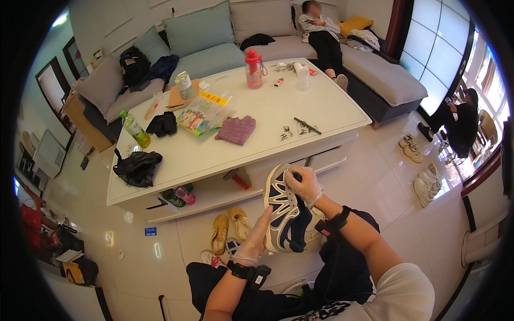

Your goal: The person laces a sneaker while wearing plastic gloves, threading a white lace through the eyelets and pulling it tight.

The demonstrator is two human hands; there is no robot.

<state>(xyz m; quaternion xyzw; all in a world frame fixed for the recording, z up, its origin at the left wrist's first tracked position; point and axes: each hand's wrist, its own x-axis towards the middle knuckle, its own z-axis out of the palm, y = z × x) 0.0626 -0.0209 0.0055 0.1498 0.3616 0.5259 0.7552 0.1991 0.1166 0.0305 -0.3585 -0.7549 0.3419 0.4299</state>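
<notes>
A navy, grey and white sneaker (282, 214) is held up over my lap, its side turned towards me. My left hand (253, 239), in a clear thin glove, grips the sneaker along its sole. At the upper part of the shoe, my right hand (304, 186), gloved likewise, pinches something dark near the tongue or laces; the fingers partly hide it. Below, on the floor, lie a pair of tan suede shoes (219, 234), a white shoe with red laces (213, 259) and part of another navy-and-grey sneaker (233, 245). My left forearm covers some of these.
Ahead stands a white coffee table (265, 148) bearing a red water bottle (253, 72), a folded purple cloth (237, 130), a black plastic bag (137, 167) and a black pen (307, 126). White shoes (425, 184) line the right floor. One person (321, 30) sits on the sofa, another (457, 120) at right.
</notes>
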